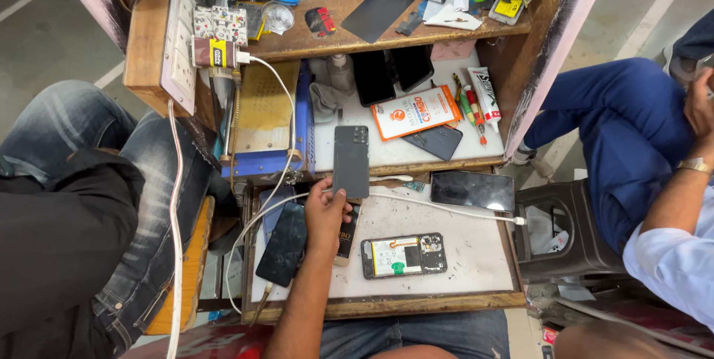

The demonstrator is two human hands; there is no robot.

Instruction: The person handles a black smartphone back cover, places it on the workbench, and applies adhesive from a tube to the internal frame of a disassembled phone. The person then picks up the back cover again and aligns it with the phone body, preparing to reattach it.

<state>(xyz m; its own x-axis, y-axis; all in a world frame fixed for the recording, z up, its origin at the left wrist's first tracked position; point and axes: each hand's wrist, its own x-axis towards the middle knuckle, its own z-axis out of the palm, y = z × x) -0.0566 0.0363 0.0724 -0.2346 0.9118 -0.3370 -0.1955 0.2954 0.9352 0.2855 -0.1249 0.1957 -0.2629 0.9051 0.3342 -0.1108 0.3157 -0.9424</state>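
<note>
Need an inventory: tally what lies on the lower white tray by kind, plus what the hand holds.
Closed phones on the tray: 3 (cracked phone, gold phone, black phone)
Opened phone: 1
White cable: 1
Grey phone in left hand: 1
Total: 6

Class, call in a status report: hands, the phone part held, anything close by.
Left hand grips grey phone back cover, held upright over tray. Right hand out of view. White cable runs just behind; opened phone lies apart, to the right.
</note>
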